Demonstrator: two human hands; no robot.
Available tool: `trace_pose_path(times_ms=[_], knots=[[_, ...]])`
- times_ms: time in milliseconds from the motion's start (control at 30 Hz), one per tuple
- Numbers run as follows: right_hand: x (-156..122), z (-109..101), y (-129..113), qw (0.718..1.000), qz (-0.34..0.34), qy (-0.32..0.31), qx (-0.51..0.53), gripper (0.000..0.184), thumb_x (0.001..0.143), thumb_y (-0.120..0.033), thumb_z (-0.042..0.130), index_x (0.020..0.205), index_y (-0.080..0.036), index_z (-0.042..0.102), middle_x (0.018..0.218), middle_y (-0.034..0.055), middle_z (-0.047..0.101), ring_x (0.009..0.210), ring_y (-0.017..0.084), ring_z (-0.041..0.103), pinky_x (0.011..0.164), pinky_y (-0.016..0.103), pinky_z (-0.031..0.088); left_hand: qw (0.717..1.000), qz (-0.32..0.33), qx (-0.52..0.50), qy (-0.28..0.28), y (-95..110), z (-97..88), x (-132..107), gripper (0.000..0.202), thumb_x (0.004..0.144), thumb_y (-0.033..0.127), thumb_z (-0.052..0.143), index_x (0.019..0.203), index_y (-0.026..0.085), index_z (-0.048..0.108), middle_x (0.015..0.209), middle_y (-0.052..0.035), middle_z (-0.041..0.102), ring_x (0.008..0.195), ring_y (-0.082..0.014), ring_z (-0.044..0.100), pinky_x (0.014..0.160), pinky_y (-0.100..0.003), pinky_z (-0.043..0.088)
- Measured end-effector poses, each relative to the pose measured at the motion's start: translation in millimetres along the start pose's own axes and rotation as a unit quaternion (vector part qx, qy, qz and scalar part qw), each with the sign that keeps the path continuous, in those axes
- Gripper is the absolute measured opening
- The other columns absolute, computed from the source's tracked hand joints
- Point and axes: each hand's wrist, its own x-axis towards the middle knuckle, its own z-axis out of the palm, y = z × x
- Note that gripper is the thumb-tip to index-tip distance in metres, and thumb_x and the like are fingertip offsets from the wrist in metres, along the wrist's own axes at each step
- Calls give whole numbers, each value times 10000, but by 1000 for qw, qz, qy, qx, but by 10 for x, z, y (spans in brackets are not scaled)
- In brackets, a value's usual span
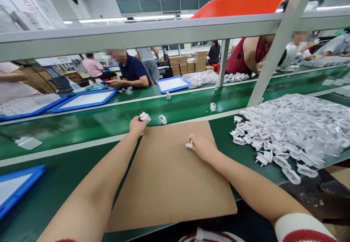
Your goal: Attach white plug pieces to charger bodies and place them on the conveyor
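Observation:
My left hand is closed round a white plug charger at the near edge of the green belt, its metal pins pointing up. Another small white charger housing stands on the belt just to its right. Below both lies a flat brown cardboard sheet. Over the sheet's upper right part, my right hand has its thumb and fingers curled together. White shows at those fingertips; whether it is a held part or finger covers I cannot tell.
A big heap of white plug covers, partly bagged, lies at the right. The green belt carries scattered white pieces, including a charger at the left. A blue tray sits at lower left. A slanted post rises at right. Co-workers sit opposite.

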Motion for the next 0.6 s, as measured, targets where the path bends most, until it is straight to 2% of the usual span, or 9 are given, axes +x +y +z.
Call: trace_pose_path(times_ms=[67,167,233,300,367,433,467,533,600], knots=[[17,36,97,999,-30,-10,26,71,929,-217,659,999,-230,661,1062,85,741,1024,264,678,843,351,496,1000,-10,22,-6,-57,52,49,350,690,272,756,993,114,682,1048,-187,729,1044,-374,673,928,-457,498],[37,3,213,991,-28,-5,128,246,871,-82,618,1032,-258,677,1069,43,762,1111,242,674,900,360,510,998,-18,52,32,-60,128,8,650,661,269,773,1265,85,623,1322,-263,638,1239,-439,573,1041,-547,432],[49,-40,241,972,-13,11,236,280,863,-109,630,1093,-266,662,1048,31,776,1116,233,680,928,385,517,990,66,93,83,-18,161,-32,873,664,260,758,1477,100,485,1571,-270,432,1421,-455,407,1149,-585,322],[65,-80,233,931,12,12,365,315,841,-185,689,1141,-258,628,1040,31,783,1041,221,704,888,387,534,965,214,138,59,30,187,-32,933,674,250,725,1552,151,427,1673,-205,309,1514,-433,273,1220,-570,227],[83,-111,207,882,39,5,469,393,796,-260,749,1167,-247,617,1038,41,781,939,209,711,786,355,540,935,312,161,-54,61,219,24,845,678,249,699,1500,177,513,1637,-163,398,1512,-413,291,1240,-536,225],[95,-142,181,850,48,0,525,457,759,-321,786,1187,-239,648,1003,41,771,869,194,693,712,324,519,922,312,162,-162,73,258,112,681,696,248,675,1369,157,623,1497,-173,556,1420,-393,438,1212,-491,311],[98,-159,171,842,44,-1,538,475,754,-348,790,1200,-238,667,976,35,763,846,184,678,700,315,508,922,294,161,-193,78,274,151,587,712,247,665,1290,142,664,1405,-184,618,1344,-382,517,1177,-469,365],[96,-195,159,836,38,1,547,508,755,-384,787,1233,-246,681,934,18,743,816,168,653,701,308,495,930,263,157,-202,112,289,177,420,750,259,663,1149,135,705,1243,-187,681,1203,-367,612,1101,-442,441],[91,-231,152,834,46,12,550,530,741,-385,794,1240,-262,665,933,11,728,808,164,646,705,308,496,940,259,142,-168,199,276,84,312,782,298,683,1056,153,713,1142,-168,696,1133,-364,634,1054,-439,467]])
